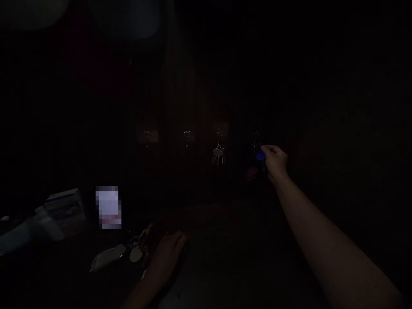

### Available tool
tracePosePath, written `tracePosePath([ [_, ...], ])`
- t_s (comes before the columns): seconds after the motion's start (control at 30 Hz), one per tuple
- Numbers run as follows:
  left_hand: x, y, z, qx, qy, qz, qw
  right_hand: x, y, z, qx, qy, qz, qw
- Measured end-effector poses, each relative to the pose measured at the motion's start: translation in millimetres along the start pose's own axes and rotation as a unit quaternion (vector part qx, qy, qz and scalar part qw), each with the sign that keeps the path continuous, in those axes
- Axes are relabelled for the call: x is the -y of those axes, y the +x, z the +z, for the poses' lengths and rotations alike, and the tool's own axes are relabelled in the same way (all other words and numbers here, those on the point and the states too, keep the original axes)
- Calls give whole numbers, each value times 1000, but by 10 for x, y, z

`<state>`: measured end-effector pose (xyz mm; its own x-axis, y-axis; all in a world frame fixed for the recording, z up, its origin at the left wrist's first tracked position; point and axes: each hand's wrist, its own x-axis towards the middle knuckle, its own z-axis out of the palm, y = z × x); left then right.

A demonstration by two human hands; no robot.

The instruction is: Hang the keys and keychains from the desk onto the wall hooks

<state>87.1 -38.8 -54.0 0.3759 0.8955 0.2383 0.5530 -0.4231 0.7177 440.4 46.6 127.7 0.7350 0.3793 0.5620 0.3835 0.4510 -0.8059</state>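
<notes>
My right fingers pinch blue tag; key bunch hangs near. Left fingers: grip unclear, round tag beside.

Your right hand pinches with its fingers, the bare forearm stretched out behind it. Below and left of that hand, your left hand shows its back, its fingertips too dark to read.

A dark surface bears a box, a pale elongated object and a rounded tag.
</notes>
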Motion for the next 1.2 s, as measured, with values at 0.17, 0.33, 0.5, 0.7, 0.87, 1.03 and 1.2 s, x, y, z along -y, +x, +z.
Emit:
tracePosePath([
  [0.17, -9, 8, -17, 9, -4, -7, 1000, 23, 6, -16, -1, -8, -10, 1000],
  [0.33, 6, 12, 11, 5, -3, -16, 1000, 67, 8, -20, -10, -9, -36, 999],
  [0.5, 13, 4, 16, -3, 0, -3, 1000, 96, 23, 23, 1, -22, -5, 1000],
  [0.7, 12, 9, 18, -3, 1, -11, 1000, 12, -43, 41, -1, 7, 24, 1000],
  [0.87, 15, 20, 10, 13, 6, -18, 1000, -100, -165, -52, 26, 18, 46, 998],
  [1.03, -9, 10, -2, 10, 1, -22, 1000, -199, -369, -152, 52, 63, 98, 992],
  [1.2, -65, -17, -32, 2, -2, -21, 1000, -295, -645, -189, 65, 112, 137, 982],
])
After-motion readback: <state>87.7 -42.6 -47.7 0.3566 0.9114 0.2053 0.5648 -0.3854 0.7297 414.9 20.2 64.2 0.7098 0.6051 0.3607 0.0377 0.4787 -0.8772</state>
